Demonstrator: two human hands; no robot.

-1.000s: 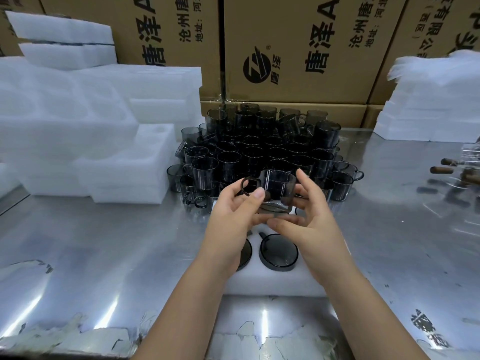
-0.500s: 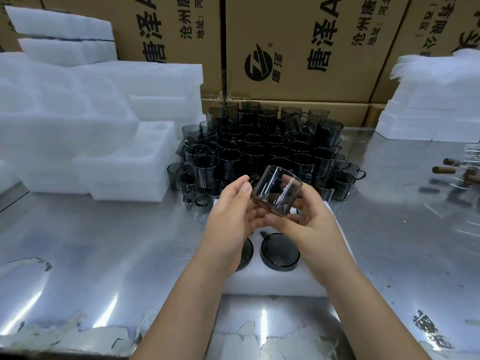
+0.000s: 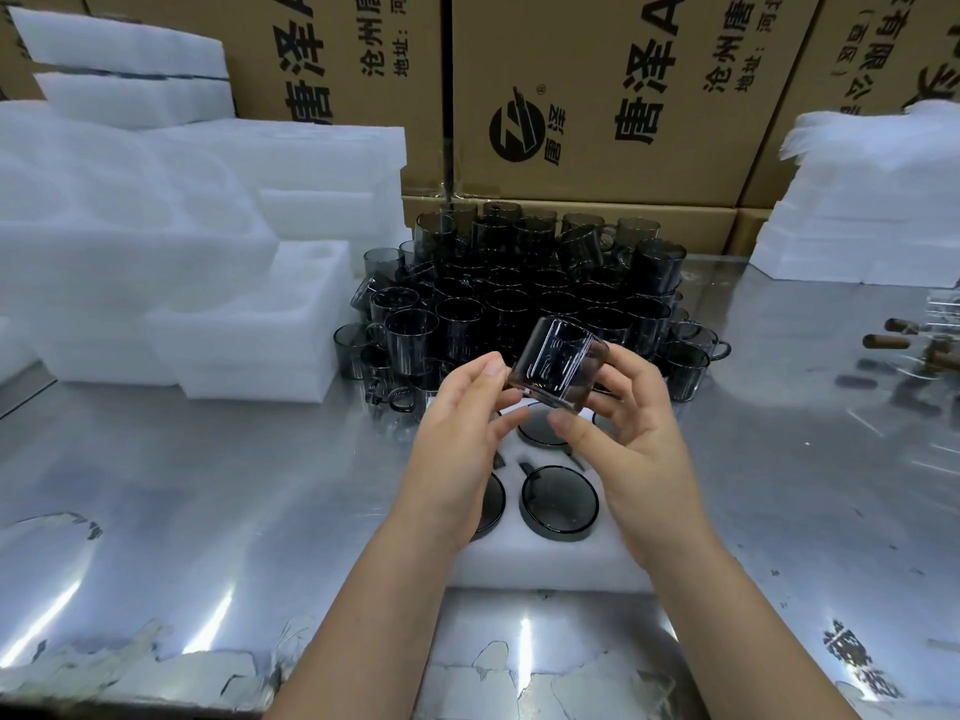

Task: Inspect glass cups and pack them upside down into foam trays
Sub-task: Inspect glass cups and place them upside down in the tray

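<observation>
"Holding, item one: a glass cup (image 3: 558,363), centre of the frame, tilted, just above the foam tray (image 3: 545,569) — under inspection, not yet packed."

"Grip?"

"Left hand (image 3: 462,439): thumb and fingertips pinching the cup's left side. Right hand (image 3: 639,433): fingers curled round its right side, thumb beneath. Both hold the glass; neither is free."

"Done so far?"

"Packed cups (image 3: 560,502): three dark round bases showing upside down in the tray, lower centre. My hands cover part of it, so I cannot tell whether a fourth sits there, or how many pockets stand open."

"Left to do?"

"Plenty, I judge. Pile of cups (image 3: 519,293), upper centre against the cardboard boxes (image 3: 597,96): dozens, upright or tipped. Empty trays (image 3: 156,252), stacked at the left of the frame on the steel table (image 3: 208,485) — all waiting. Early in the job: this cup needs turning mouth-down and seating, then the pile, one by one."
</observation>
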